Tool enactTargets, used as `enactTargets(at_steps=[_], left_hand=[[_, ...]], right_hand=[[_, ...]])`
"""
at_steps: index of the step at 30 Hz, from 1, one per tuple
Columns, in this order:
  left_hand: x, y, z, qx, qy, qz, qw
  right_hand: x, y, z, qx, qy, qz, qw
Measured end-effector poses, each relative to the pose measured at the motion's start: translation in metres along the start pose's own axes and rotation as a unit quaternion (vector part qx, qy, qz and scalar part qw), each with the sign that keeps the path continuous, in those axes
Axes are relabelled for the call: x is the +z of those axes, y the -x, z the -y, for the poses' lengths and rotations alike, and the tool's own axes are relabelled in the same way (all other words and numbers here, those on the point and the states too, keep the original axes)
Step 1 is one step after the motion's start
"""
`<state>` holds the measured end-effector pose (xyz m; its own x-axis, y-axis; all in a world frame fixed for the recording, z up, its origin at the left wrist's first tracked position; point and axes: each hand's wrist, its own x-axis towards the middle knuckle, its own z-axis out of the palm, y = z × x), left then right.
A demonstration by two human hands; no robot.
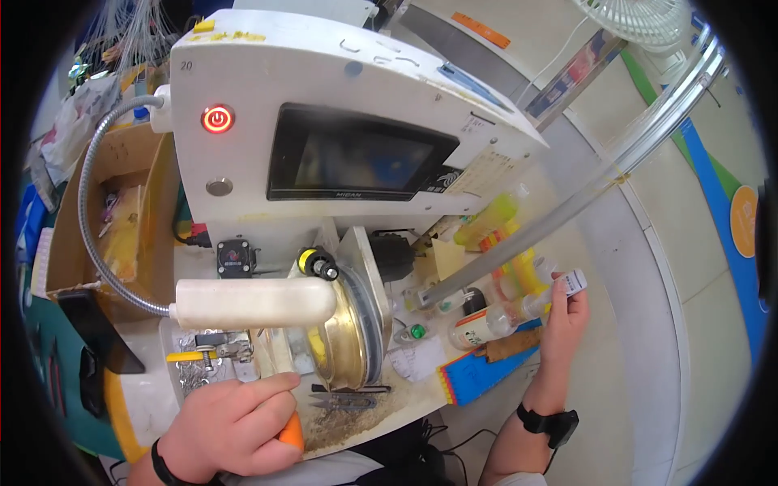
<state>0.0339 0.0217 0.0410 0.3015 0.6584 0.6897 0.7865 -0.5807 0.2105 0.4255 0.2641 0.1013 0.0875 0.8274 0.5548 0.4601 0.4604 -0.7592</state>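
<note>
**Hand Positions at the Grinding Machine — Orange-Handled Tool and Small Bottle**

The left hand sat at the near edge of the counter, its grip pressed together around an orange handle; only the handle's lower end showed under the fingers, so the tool's working end could not be identified. The handle looked rigid and light, probably plastic or rubber-coated. It would be best held around its middle, as here.

The right hand was raised at the counter's right edge, its grip pinching a small white-capped bottle between thumb and fingertips. The bottle appeared light and stiff, possibly slick, and suited to a hold around its body.

Surrounding items:
- A white machine housing with a dark screen stood at the counter's far side; a round red power button glowed at its upper left.
- A pale paper label was stuck right of the screen.
- A brass-coloured wheel was mounted below the screen — a white cylindrical lamp on a flexible metal hose hung in front of it.
- A clear bottle with a white label lay near the right edge, beside yellow bottles.
- A blue-and-yellow pad lay at the near right corner.
</note>
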Motion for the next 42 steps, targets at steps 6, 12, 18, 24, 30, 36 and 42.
enactTargets(at_steps=[6, 12, 18, 24, 30, 36, 42], left_hand=[[-0.006, -0.002, 0.003, 0.014, -0.019, 0.025, 0.999], [-0.007, -0.004, 0.005, 0.023, 0.017, 0.013, 1.000], [-0.013, 0.002, 0.005, 0.028, -0.006, 0.027, 0.999], [-0.014, -0.002, 0.009, 0.037, -0.018, 0.031, 0.999], [-0.012, 0.002, 0.001, 0.014, -0.013, 0.013, 1.000], [-0.007, 0.008, 0.003, 0.023, -0.019, -0.002, 1.000], [-0.007, 0.008, 0.000, 0.007, -0.017, 0.000, 1.000]], right_hand=[[0.008, 0.018, 0.022, 0.018, 0.061, 0.000, 0.998], [0.037, 0.113, 0.025, -0.277, 0.103, 0.065, 0.953], [0.102, 0.170, 0.049, -0.180, 0.177, 0.452, 0.856], [0.100, 0.174, 0.055, -0.114, 0.183, 0.503, 0.837], [0.079, 0.134, 0.086, -0.167, 0.060, 0.538, 0.824], [0.076, 0.146, 0.115, -0.092, -0.368, 0.373, 0.847], [0.106, 0.140, 0.141, -0.139, -0.380, 0.244, 0.881]])
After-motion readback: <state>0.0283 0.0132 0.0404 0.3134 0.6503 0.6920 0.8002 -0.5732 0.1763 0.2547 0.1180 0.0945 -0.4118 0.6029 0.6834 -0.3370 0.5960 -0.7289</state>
